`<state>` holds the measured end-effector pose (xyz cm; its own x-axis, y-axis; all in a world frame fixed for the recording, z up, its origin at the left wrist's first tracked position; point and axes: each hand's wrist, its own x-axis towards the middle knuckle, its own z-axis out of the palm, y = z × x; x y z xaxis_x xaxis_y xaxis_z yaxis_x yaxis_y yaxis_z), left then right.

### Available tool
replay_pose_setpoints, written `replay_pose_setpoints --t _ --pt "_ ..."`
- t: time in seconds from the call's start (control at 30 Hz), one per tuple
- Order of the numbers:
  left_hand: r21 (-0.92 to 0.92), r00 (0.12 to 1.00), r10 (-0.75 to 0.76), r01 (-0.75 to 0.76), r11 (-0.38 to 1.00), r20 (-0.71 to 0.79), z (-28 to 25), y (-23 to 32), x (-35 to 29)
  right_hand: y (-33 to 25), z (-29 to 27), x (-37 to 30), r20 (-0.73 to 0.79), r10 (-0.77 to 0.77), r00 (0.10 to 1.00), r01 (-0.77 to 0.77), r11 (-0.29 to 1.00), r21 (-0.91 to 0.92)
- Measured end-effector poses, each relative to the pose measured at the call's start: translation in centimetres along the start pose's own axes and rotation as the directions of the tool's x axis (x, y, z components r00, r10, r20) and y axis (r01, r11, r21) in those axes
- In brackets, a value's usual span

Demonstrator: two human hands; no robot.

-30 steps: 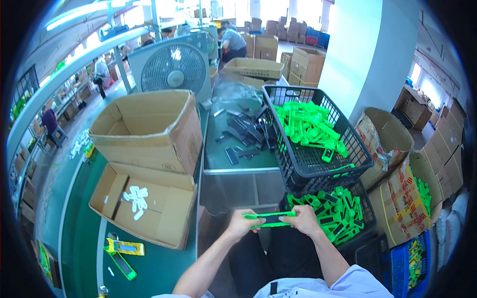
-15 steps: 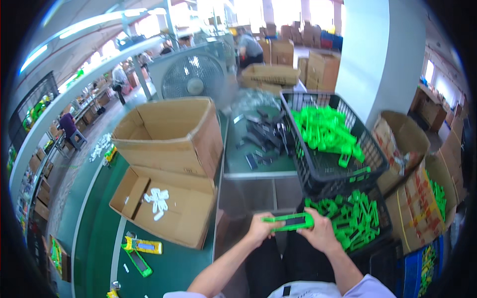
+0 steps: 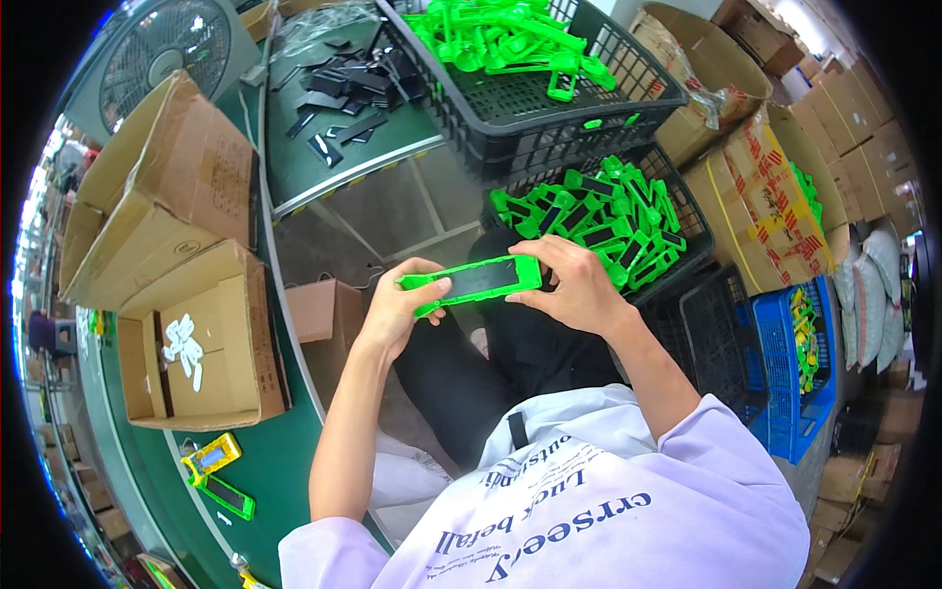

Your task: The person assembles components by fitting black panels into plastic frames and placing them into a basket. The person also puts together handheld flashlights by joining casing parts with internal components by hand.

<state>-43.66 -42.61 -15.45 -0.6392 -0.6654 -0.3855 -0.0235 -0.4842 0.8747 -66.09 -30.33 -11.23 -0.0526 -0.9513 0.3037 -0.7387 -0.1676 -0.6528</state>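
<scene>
Both my hands hold a long, bright green plastic casing (image 3: 479,283) level above my lap. A flat black panel fills most of its face. My left hand (image 3: 392,306) grips the left end, thumb pressed on top at the panel's edge. At the other end my right hand (image 3: 574,285) pinches the corner, thumb on the near edge and fingers over the far edge. Beside my right hand, green casings (image 3: 599,216), several with black panels in them, fill a lower black crate. Ahead, loose black panels (image 3: 348,93) lie scattered on the green table.
A black crate (image 3: 500,147) of green parts stands ahead. Left, an open cardboard box (image 3: 260,358) holds white pieces, near a yellow-and-green item (image 3: 211,456) on the green bench. A taped carton (image 3: 756,196) and blue basket (image 3: 790,432) are to my right.
The view has tilted downward and turned, so my lap and shirt now show more. The green casing stays in both hands; the fingers have shifted slightly at its ends.
</scene>
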Motion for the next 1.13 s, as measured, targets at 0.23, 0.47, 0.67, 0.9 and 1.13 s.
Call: replay_pose_setpoints --t 0.23,0.47,0.67,0.9,1.13 --pt "0.288 0.988 0.076 -0.034 0.957 -0.136 -0.4 -1.0 0.4 6.8 -2.0 -4.8 -0.243 0.352 0.904 -0.415 0.858 -0.303" --pt "0.429 0.988 0.109 -0.052 0.902 -0.110 -1.1 -2.3 1.6 9.1 -8.0 -2.3 -0.537 0.345 0.770 -0.388 0.921 0.036" --pt "0.508 0.967 0.192 -0.081 0.858 -0.169 -1.9 -3.0 1.4 7.3 -9.7 11.6 -0.450 0.158 0.879 -0.252 0.955 -0.158" --pt "0.942 0.853 0.522 -0.188 0.280 0.015 -2.5 -2.2 0.5 -2.4 -3.4 22.4 0.008 -0.023 1.000 0.024 0.941 -0.337" --pt "0.977 0.865 0.457 -0.165 -0.133 0.209 -3.8 -3.0 1.3 -5.0 8.4 28.8 0.263 -0.037 0.964 0.191 0.783 -0.592"
